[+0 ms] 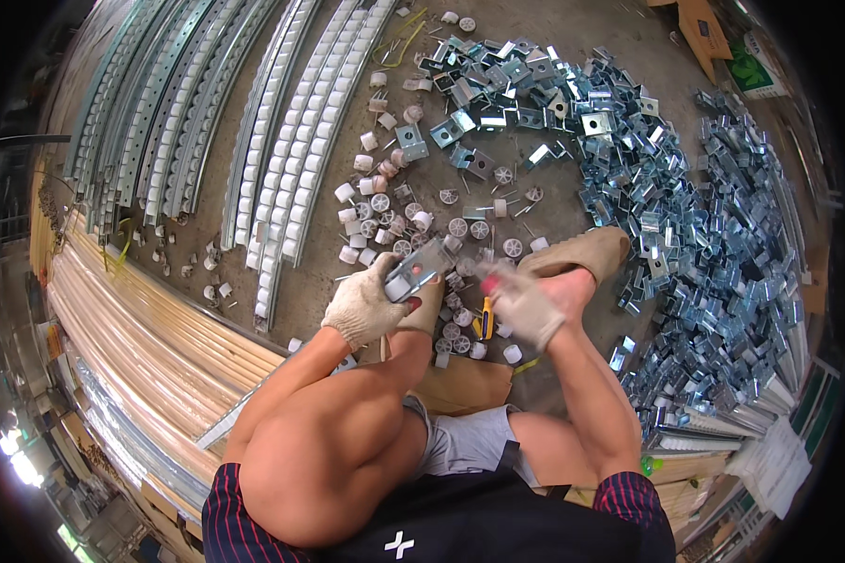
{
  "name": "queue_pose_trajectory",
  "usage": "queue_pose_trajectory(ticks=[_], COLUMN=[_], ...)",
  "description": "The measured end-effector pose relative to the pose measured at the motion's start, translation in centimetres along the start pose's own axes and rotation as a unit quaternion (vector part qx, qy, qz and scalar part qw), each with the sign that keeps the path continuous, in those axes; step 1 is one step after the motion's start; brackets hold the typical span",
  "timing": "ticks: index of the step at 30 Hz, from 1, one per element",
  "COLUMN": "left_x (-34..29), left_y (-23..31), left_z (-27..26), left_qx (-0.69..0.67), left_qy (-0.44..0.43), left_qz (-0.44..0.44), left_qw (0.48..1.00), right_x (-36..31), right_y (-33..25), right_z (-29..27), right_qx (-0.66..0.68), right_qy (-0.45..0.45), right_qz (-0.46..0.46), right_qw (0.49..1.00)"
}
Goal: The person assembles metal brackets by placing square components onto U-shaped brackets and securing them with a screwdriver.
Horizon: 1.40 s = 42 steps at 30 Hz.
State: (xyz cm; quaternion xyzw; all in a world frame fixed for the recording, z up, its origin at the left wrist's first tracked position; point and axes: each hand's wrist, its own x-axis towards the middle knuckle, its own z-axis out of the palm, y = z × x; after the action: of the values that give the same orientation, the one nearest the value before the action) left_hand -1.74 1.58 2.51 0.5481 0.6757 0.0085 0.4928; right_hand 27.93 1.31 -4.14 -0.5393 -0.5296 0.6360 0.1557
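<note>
My left hand point(364, 305), in a cream knit work glove with a dark red fingertip, is closed on a shiny metal bracket point(424, 265). A white roller point(399, 288) shows at the bracket's near end. My right hand point(528, 308), gloved the same way, is just right of the bracket, over the loose rollers. Motion smears its fingers, so whether they grip anything is hidden. Small white spoked rollers point(457, 227), several with thin metal pins, lie on the floor between and beyond my hands. A yellow and black tool point(486, 319) lies among them below my right hand.
Loose metal brackets point(667, 225) are heaped at the right and far middle. Metal tracks point(296, 159) fitted with white rollers lie at the far left. Long wrapped tubes point(150, 328) run along the near left. My sandalled feet point(591, 253) flank the rollers. Cardboard point(699, 33) sits far right.
</note>
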Motion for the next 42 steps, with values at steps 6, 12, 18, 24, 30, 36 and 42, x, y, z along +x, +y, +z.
queue_pose_trajectory(ticks=[6, 12, 18, 24, 30, 36, 42], left_x=[0.7, 0.3, 1.4, -0.3, -0.5, 0.7, 4.4], left_y=[0.6, -0.3, 0.8, -0.1, -2.3, -1.8, -4.1], left_z=[-0.7, 0.0, 1.3, 0.0, 0.4, 0.8, 2.4], left_qx=[0.021, 0.019, 0.028, 0.026, 0.041, 0.065, 0.127], left_qy=[0.022, 0.017, -0.005, 0.03, 0.028, 0.031, 0.14], left_qz=[0.006, 0.009, 0.008, 0.014, -0.011, 0.001, 0.034], left_qw=[1.0, 1.0, 1.0, 0.999, 0.999, 0.997, 0.981], right_x=[1.0, 0.0, -0.8, -1.8, -0.6, 0.1, 0.4], right_y=[1.2, -2.1, 2.3, -1.8, -6.1, -0.5, 2.6], right_z=[-3.1, 0.8, -1.3, 2.1, 1.1, 3.2, 2.6], right_qx=[0.102, -0.14, -0.052, -0.059, -0.135, -0.109, 0.012], right_qy=[0.225, 0.041, 0.205, 0.113, -0.04, -0.015, 0.178], right_qz=[-0.025, -0.045, 0.011, -0.073, -0.002, -0.007, 0.112], right_qw=[0.969, 0.988, 0.977, 0.989, 0.99, 0.994, 0.977])
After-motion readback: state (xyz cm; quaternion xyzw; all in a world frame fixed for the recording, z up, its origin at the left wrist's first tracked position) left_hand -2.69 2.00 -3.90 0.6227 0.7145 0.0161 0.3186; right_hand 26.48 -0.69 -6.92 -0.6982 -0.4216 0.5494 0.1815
